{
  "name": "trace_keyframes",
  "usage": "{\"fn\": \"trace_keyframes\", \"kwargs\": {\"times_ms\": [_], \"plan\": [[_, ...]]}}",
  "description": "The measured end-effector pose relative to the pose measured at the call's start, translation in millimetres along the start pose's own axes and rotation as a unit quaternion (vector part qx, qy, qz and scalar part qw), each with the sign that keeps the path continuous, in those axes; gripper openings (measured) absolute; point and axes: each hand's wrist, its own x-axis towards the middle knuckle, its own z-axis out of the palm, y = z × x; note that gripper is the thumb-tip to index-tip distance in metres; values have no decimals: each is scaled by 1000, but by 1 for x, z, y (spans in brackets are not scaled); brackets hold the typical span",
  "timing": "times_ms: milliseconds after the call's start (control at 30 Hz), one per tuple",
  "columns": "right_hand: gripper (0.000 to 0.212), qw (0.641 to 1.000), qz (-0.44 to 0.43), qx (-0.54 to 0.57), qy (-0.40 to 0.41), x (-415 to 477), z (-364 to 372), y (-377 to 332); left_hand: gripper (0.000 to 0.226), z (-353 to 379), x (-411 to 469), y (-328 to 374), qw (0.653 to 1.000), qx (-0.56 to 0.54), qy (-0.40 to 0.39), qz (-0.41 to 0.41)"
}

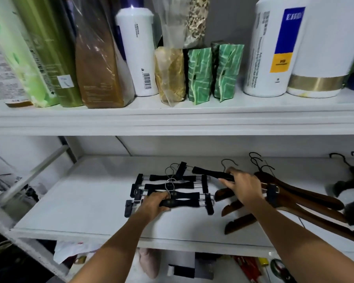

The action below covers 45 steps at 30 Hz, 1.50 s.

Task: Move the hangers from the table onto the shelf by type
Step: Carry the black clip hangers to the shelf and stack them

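Several black clip hangers (pixel 172 187) lie stacked on the white shelf (pixel 86 201), left of centre. My left hand (pixel 153 205) grips the front clip hanger (pixel 184 202) at its middle. My right hand (pixel 243 186) holds another black clip hanger (pixel 208 172) that lies slanted across the back of the stack, its right clip (pixel 273 195) showing past my wrist. Right of the stack, several brown wooden hangers (pixel 300 195) lie in a fan. At the far right edge are black fuzzy hangers (pixel 352 180).
The shelf above holds bottles, a white tube (pixel 137 52), green packets (pixel 213 72), bags and white tubs (pixel 274 48). Below the shelf's front edge lie cloth, paper and small items. A white rail (pixel 35 172) slants at the left.
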Motion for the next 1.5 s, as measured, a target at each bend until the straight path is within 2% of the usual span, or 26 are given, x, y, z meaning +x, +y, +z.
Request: {"fn": "trace_keyframes", "kwargs": {"times_ms": [200, 500, 600, 767, 933, 967, 1100, 1267, 1400, 1500], "plan": [[47, 999, -25, -38, 7, 22, 19, -7, 39, 15, 14, -16, 999, 17, -38, -2], [48, 999, -21, -36, 23, 19, 27, -34, 49, 19, 21, -28, 997, 59, -14, 40], [48, 999, -3, -34, 26, 13, 22, -46, 54, 10, 16, -30, 993, 75, 37, 82], [46, 1000, 5, 9, 24, -6, 18, -70, 36, -19, -4, -48, 976, 94, 133, 147], [48, 998, -34, 18, -57, -41, 25, -109, 20, -51, -21, -67, 945, 122, 260, 156], [48, 996, -45, 28, -72, -49, 28, -118, 21, -55, -23, -68, 943, 126, 264, 156], [48, 992, -60, 40, -103, -79, 48, -148, 37, -49, -29, -73, 969, 97, 171, 149], [51, 989, -63, 25, -130, -87, 64, -162, 58, -19, -37, -77, 981, 115, 27, 153], [44, 992, -56, 48, -105, -80, 68, -166, 66, -3, -37, -74, 979, 135, -29, 147], [45, 991, -51, 50, -110, -76, 74, -164, 67, 4, -34, -70, 979, 147, -38, 136]]}}
